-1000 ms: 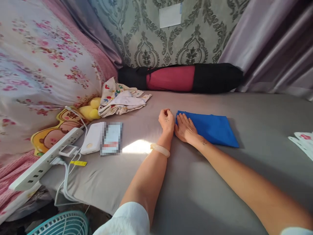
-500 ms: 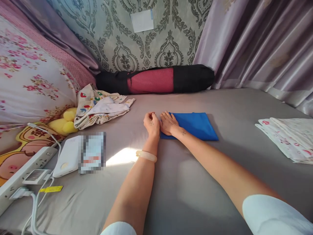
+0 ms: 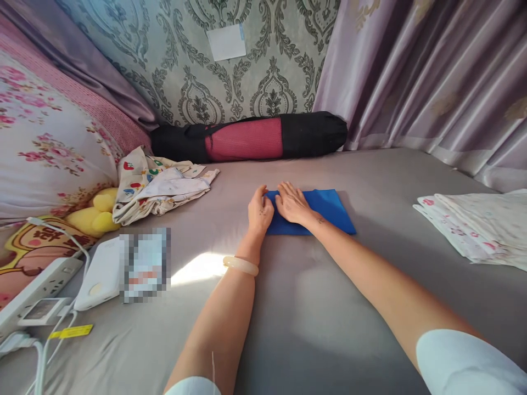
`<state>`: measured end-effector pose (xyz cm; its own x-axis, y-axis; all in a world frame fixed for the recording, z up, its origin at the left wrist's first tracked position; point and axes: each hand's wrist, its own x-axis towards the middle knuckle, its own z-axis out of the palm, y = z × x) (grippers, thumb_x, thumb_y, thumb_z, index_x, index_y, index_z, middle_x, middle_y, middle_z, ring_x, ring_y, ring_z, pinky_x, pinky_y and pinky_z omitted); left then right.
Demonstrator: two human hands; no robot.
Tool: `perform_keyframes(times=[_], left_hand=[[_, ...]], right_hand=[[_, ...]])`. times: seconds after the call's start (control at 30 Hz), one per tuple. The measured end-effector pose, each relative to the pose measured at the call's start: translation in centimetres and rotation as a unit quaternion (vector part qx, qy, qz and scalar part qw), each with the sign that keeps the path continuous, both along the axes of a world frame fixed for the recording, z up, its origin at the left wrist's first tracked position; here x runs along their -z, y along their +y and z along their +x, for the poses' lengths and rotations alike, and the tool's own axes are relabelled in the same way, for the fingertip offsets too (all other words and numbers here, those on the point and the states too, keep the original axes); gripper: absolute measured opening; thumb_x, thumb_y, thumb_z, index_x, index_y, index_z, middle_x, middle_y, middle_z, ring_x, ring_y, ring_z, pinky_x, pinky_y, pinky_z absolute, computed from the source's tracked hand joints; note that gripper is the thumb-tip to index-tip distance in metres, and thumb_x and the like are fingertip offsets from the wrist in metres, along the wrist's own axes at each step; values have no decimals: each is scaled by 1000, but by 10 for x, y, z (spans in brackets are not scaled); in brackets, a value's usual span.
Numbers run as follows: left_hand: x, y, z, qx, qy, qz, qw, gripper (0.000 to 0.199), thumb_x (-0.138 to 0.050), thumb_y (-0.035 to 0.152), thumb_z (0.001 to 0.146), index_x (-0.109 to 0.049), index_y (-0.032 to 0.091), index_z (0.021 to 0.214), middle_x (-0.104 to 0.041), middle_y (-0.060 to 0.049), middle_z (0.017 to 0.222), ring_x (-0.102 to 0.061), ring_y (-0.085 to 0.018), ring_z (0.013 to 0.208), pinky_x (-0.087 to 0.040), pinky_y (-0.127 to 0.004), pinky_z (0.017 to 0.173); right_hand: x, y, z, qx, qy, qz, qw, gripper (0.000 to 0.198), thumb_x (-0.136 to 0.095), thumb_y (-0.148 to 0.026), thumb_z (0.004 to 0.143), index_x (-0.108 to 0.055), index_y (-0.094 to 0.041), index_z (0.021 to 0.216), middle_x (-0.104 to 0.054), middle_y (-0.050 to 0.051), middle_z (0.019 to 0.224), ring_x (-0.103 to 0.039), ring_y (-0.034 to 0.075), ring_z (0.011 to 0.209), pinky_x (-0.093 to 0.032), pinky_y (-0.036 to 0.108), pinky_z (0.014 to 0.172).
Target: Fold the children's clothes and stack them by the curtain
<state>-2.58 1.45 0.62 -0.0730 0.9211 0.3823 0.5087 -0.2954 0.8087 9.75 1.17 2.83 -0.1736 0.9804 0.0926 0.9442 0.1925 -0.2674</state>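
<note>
I see my left hand (image 3: 260,210) and right hand (image 3: 291,203) lying flat, released, hiding the blue cloth's (image 3: 325,211) left end.

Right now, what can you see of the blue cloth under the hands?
The blue cloth is plain, bright blue fabric, folded flat into a rough rectangle on the grey sheet. Both hands rest on its left end: the left hand at the near-left corner, the right hand flat beside it. The right part lies uncovered and smooth.
</note>
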Motion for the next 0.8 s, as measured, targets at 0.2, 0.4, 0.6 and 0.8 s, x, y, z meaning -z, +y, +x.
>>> perform_keyframes(times=[0.2,0.4,0.6,0.8], left_hand=[[0,-13,11,99,269,-40,957,43,-40,20,96,-52,17,137,-49,-12,149,-40,-24,142,-28,-47,119],[-5,-15,9,107,327,-77,936,46,-34,24,98,-46,19,142,-40,-10,156,-33,-21,146,-25,-47,120],[-8,-18,9,109,345,-86,928,47,-34,29,100,-43,22,145,-37,-8,157,-29,-20,147,-22,-47,121],[-7,-18,10,106,357,-86,924,50,-32,39,101,-41,19,147,-34,-10,159,-26,-23,149,-19,-50,121]], right_hand=[[15,-4,22,19,-48,-29,998,62,-19,-33,100,-30,-3,153,-26,13,161,-17,26,150,-12,47,122],[22,-1,20,23,-42,-25,999,62,-18,-34,100,-30,-4,153,-26,13,161,-17,25,150,-11,47,122],[8,-4,35,35,-8,-40,999,64,-14,-36,100,-28,-5,154,-24,11,162,-16,23,151,-12,45,123],[11,-13,59,65,-66,-19,996,63,-18,-36,100,-32,-3,152,-27,13,161,-17,25,150,-9,47,122]])
